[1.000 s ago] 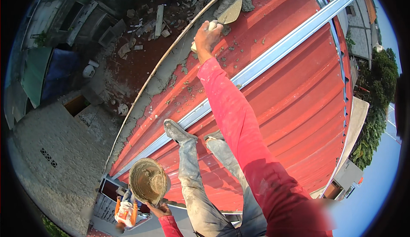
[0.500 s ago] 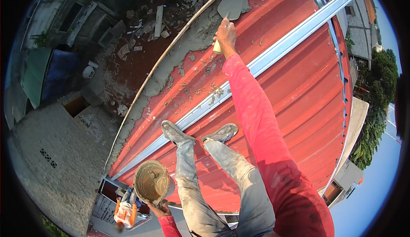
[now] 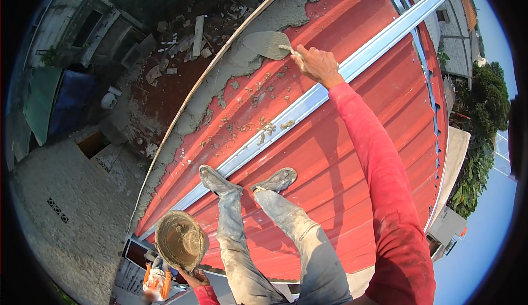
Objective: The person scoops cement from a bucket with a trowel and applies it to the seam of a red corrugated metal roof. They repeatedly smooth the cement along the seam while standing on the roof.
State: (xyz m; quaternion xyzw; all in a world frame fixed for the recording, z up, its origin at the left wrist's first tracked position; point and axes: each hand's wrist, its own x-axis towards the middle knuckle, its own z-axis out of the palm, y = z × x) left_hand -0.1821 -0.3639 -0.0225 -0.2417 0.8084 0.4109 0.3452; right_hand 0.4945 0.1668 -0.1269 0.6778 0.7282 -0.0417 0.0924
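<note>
My right hand is closed round the handle of a trowel. Its broad, mortar-smeared blade points left and lies against the band of wet grey mortar along the roof's edge. Low on the left, my left hand grips the rim of a round bucket, which tilts so that its inside shows. Mortar coats its walls and sits in the bottom. Beneath me slopes a red ribbed metal roof, with crumbs of mortar scattered near the band.
A silver metal channel runs diagonally across the roof, with one of my shoes against it. Past the thin edging there is a deep drop to a yard with rubble. A person in an orange-and-white top is far below.
My right hand has moved right and slightly down, and the trowel blade has swung from pointing up to pointing left. The bucket sits a little farther left in the picture.
</note>
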